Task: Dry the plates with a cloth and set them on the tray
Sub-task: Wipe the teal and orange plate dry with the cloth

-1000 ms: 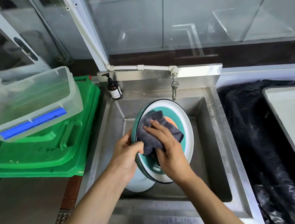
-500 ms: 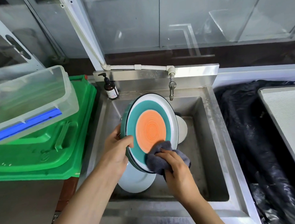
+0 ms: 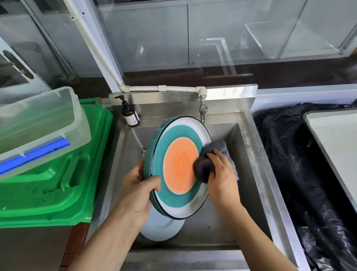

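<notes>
Teal-and-orange plate [image 3: 176,188] held tilted on edge above the sink [image 3: 248,173]; left hand [image 3: 138,190] grips its left rim. Right hand [image 3: 221,174] clutches grey cloth [image 3: 207,164] against plate's right face. Tray [image 3: 346,148] far right.

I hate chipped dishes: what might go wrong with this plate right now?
The left hand holds the striped plate tilted on edge over the steel sink; a slip could drop it onto the pale plate below. The right hand pressing the grey cloth could lever it loose.
</notes>
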The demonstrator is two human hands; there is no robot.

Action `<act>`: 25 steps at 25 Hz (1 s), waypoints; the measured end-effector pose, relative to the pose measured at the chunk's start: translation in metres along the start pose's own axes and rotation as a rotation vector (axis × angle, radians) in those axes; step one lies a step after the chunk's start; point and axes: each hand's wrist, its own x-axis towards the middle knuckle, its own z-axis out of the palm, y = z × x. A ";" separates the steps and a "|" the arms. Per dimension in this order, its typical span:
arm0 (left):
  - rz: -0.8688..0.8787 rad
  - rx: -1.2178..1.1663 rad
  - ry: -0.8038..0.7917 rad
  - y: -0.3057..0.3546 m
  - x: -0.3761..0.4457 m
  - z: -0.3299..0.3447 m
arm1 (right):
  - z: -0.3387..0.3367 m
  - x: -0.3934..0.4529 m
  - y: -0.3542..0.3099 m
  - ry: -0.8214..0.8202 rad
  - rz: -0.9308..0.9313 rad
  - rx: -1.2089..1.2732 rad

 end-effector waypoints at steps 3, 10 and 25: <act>-0.028 -0.042 -0.009 -0.002 -0.008 0.007 | -0.001 0.019 -0.033 0.175 0.072 0.205; -0.023 -0.148 -0.005 0.004 -0.015 0.021 | -0.001 0.005 -0.085 -0.006 -0.433 0.344; -0.003 -0.122 0.017 0.009 -0.007 0.015 | -0.001 -0.029 -0.074 -0.176 -0.454 0.420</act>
